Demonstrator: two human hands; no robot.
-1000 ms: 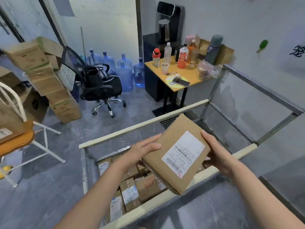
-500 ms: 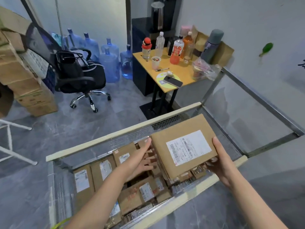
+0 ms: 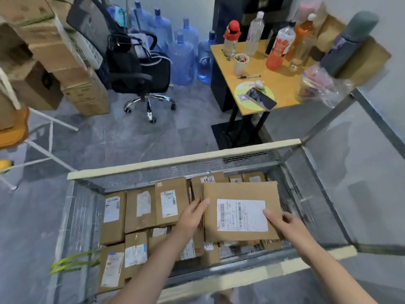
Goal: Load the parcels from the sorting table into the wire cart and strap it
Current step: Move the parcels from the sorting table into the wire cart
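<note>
Parcel (image 3: 238,191) sits flat atop the packed boxes (image 3: 140,207) at the right end of the wire cart (image 3: 184,160), left hand (image 3: 192,216) gripping its left edge, right hand (image 3: 282,222) its near corner, likely squaring it level.

We can't read the tiny label (image 3: 242,215) on the top parcel (image 3: 238,190), whatever's under it is hidden, and the carton stack (image 3: 50,47) runs off the left edge.

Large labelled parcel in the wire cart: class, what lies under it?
Past the far and near edges of the large labelled parcel, smaller parcels poke out, inside the wire cart. What lies directly under its middle is covered.
</note>
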